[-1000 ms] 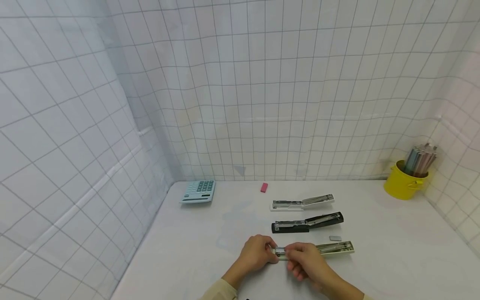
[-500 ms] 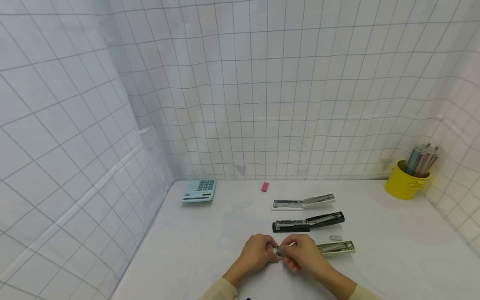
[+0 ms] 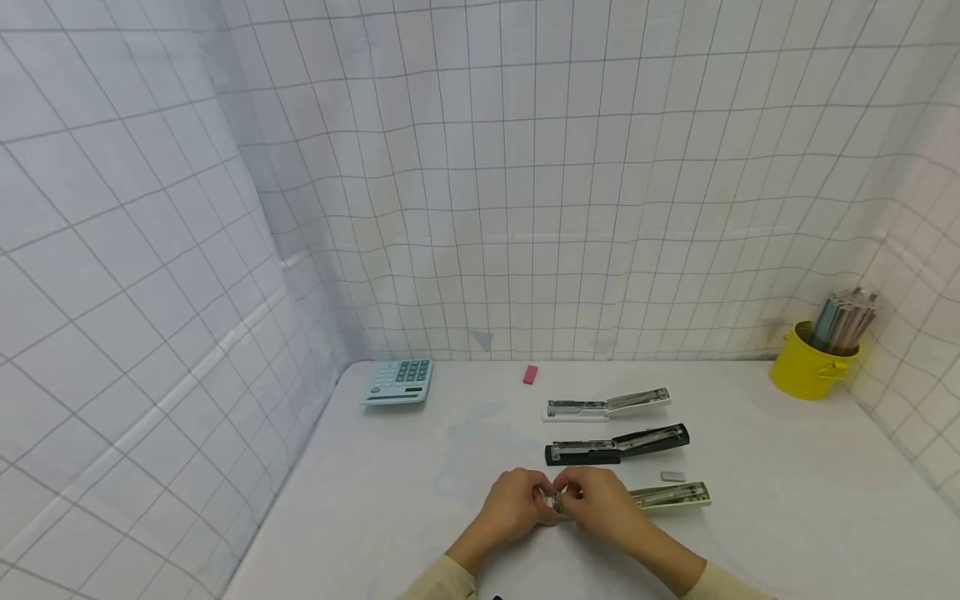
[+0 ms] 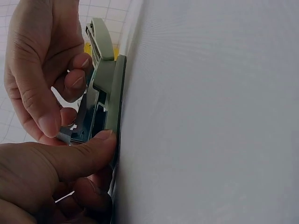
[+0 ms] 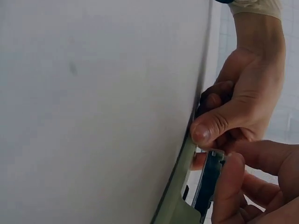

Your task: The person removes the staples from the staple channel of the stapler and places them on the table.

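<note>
A pale green stapler [image 3: 675, 495] lies opened out on the table, its top arm swung back to the right. My left hand [image 3: 513, 504] grips the front end of its base, thumb on the near side, as the left wrist view also shows. My right hand [image 3: 600, 500] is at the front of the metal magazine [image 4: 86, 116], thumb and fingers pinching a small grey strip of staples [image 4: 65, 135] at the magazine's tip. The fingers hide part of the strip. Beyond them lie a black stapler [image 3: 585, 452] and a white stapler [image 3: 577, 411], both opened out too.
A small grey block of staples [image 3: 672, 476] lies just behind the green stapler. Farther back are a pink eraser [image 3: 530, 375] and a light blue calculator [image 3: 398, 382]. A yellow bucket [image 3: 804, 367] of pencil-like sticks stands at the back right, near the gridded cloth wall [image 3: 525, 208].
My right hand has moved left along the green stapler to the front end of its magazine, close to my left fingers. The left hand has kept its grip on the base.
</note>
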